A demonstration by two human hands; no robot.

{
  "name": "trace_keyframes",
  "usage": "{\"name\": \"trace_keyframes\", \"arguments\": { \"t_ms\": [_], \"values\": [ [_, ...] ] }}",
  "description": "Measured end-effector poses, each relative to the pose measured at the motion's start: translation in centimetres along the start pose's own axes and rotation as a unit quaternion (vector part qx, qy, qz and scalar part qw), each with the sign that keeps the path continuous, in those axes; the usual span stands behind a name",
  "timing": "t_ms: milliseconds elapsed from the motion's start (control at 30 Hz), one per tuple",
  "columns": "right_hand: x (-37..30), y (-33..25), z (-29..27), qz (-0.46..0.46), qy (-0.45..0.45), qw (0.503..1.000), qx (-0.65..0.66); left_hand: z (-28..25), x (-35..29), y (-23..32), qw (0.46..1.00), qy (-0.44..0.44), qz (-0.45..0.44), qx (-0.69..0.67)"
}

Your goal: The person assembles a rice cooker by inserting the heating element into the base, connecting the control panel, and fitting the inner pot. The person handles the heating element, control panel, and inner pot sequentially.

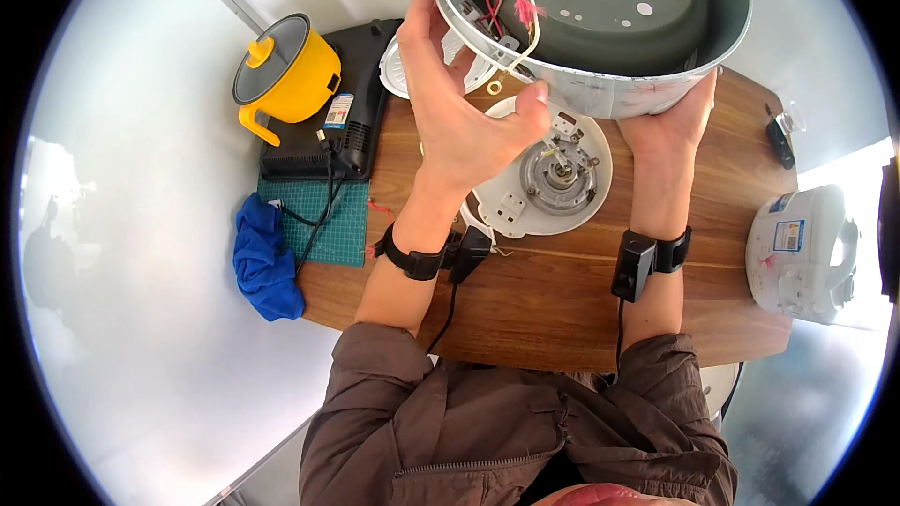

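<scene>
Both hands hold a round metal rice cooker housing (pixel 614 94) up at the far side, tilted so its grey inside faces me. My left hand (pixel 459 126) grips the left wall, its thumb along the near side. Underneath the right part of the wall, my right hand (pixel 670 122) supports it, fingers partly hidden. A white wire with a ring terminal (pixel 495 87) hangs over the rim beside my left thumb; red wires show inside. On the table below lies a white round base (pixel 595 201) with a metal heating assembly (pixel 560 175) in its middle.
A yellow lidded pot (pixel 305 80) stands on a black appliance (pixel 361 117) at the left. Near it are a green cutting mat (pixel 342 220), a blue cloth (pixel 267 262) and a white ribbed disc (pixel 396 70). At the right are a white appliance body (pixel 797 253) and a black tool (pixel 779 143).
</scene>
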State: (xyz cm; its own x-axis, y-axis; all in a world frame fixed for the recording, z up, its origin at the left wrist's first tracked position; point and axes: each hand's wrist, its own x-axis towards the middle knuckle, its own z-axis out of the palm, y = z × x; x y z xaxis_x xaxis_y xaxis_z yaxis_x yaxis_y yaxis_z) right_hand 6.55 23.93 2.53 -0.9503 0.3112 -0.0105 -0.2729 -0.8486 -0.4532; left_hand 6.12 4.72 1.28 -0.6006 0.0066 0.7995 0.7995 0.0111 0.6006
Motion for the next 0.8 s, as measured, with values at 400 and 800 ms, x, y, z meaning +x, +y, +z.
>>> {"name": "trace_keyframes", "arguments": {
  "t_ms": [400, 800],
  "values": [
    [0.4, 0.6, -0.7, 0.014, 0.014, 1.000, 0.010, -0.4, 0.1, -0.3, 0.999, -0.010, -0.017, 0.041],
    [0.7, 0.8, -0.9, 0.019, 0.015, 0.999, 0.030, -1.0, 0.3, -0.6, 0.998, -0.006, -0.038, 0.055]
  ]
}}
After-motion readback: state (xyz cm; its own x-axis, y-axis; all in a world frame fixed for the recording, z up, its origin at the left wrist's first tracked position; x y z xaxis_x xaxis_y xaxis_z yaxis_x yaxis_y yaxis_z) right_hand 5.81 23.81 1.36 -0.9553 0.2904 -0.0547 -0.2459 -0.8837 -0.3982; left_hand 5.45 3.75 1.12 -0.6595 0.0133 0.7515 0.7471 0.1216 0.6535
